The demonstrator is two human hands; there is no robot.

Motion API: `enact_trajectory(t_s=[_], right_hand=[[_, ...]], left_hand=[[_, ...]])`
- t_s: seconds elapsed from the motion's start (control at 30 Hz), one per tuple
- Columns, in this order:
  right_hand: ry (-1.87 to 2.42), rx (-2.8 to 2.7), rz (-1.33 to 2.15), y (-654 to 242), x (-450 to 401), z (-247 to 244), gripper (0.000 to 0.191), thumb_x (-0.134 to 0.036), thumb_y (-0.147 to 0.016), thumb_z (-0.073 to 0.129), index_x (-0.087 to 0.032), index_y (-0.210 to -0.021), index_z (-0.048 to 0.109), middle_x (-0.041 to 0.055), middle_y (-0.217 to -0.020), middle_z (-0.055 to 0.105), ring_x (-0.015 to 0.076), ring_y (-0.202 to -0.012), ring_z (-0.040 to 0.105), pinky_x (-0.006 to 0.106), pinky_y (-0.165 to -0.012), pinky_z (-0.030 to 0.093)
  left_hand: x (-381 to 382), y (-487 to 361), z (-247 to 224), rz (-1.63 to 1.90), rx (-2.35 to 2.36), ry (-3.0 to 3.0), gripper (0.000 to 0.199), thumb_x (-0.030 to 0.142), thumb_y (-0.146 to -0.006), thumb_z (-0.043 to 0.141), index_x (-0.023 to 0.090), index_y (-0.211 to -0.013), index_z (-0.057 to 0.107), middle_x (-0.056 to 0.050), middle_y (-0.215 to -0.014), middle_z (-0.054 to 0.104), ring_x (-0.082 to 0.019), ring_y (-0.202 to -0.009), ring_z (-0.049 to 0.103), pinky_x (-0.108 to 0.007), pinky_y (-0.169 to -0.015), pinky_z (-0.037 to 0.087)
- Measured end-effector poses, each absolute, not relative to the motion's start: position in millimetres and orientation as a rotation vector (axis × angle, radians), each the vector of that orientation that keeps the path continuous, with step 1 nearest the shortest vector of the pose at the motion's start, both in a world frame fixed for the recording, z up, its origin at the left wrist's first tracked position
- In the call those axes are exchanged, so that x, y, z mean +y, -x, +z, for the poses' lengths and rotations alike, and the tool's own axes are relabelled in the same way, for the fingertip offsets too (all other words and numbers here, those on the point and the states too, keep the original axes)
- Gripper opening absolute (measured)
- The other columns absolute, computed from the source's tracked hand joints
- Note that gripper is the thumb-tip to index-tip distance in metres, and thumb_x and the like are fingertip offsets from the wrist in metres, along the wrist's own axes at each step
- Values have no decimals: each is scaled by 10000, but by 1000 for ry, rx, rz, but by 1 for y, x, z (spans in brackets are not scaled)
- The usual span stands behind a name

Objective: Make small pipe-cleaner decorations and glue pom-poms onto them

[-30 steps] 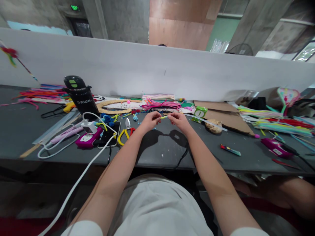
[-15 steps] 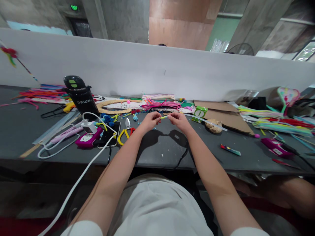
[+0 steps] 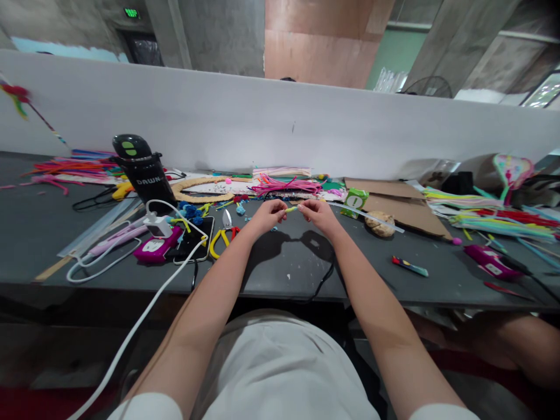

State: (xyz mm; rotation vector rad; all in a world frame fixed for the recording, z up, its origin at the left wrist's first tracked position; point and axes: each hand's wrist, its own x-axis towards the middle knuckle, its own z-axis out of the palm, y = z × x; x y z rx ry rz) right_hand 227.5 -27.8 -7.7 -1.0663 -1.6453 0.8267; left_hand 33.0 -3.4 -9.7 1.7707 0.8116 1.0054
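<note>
Between my two hands, above the middle of the table, is a short yellow-green fuzzy piece, like a bit of pipe cleaner [image 3: 291, 209]. My left hand [image 3: 270, 214] pinches its left end with thumb and fingertips. The fingers of my right hand [image 3: 315, 213] close on its other end. A long translucent stick [image 3: 371, 217], like a glue stick, reaches out to the right from behind my right hand; whether it touches that hand I cannot tell. Left of my left hand lie scissors with yellow and red handles [image 3: 222, 238]. Small blue fuzzy pieces [image 3: 191, 213] are scattered behind them.
A black bottle [image 3: 146, 178], a purple power block [image 3: 158, 245] and a white cable [image 3: 151, 312] stand or run at left. Pink pipe cleaners [image 3: 286, 185] lie along the white partition [image 3: 227, 122]. Cardboard [image 3: 402, 211], a green box [image 3: 354, 202] and a round tan object [image 3: 380, 224] are at right.
</note>
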Motion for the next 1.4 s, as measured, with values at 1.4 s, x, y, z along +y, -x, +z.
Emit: enact_trajectory(t_s=[1.4], right_hand=[[1063,-1484,821,-219,-32,-5,391,-547,-717,672,-164,-795,686,-2,-624,549,98,-528,467,237,-507,404]], left_hand=[[-2,-37,-11,690,675,-1451,471,555,-850,402,202,-548,324,49,-501,208,-68,-400,167,-228,-396,155]])
